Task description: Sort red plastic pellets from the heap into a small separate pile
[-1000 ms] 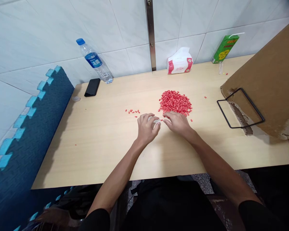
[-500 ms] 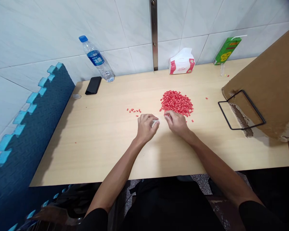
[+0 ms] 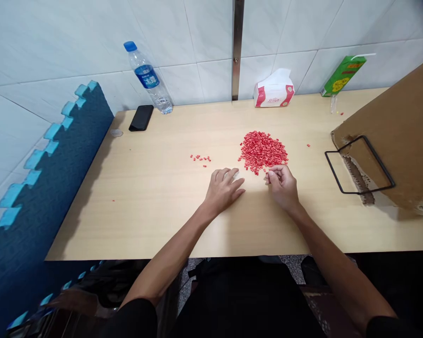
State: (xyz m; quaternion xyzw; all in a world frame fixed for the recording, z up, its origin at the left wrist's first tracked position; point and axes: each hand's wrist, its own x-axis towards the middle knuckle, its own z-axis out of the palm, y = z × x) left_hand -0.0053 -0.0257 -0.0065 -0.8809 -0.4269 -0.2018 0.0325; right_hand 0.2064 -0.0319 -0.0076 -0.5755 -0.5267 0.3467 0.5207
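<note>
A heap of small red pieces (image 3: 263, 150) lies on the wooden table (image 3: 151, 188). My right hand (image 3: 283, 187) is at the heap's lower right edge, its thumb and fingers pinched together; a bit of red shows at the fingertips. Left of it, my left hand (image 3: 224, 190) rests low over the table with its fingers spread. A small clear object (image 3: 236, 174) shows partly by its fingers, too hidden to make out. Several loose red pieces (image 3: 200, 158) lie up and to the left of my left hand.
Along the back stand a water bottle (image 3: 151, 82), a tissue pack (image 3: 274, 90) and a green drink carton (image 3: 343, 76). A black phone (image 3: 141, 118) lies at the back left. At the right are a cardboard box (image 3: 402, 136) and a black wire frame (image 3: 377, 152).
My right hand has moved right, away from my left hand, to the heap's lower right edge. The fingers of my left hand have spread from a curled grip. The view has shifted slightly.
</note>
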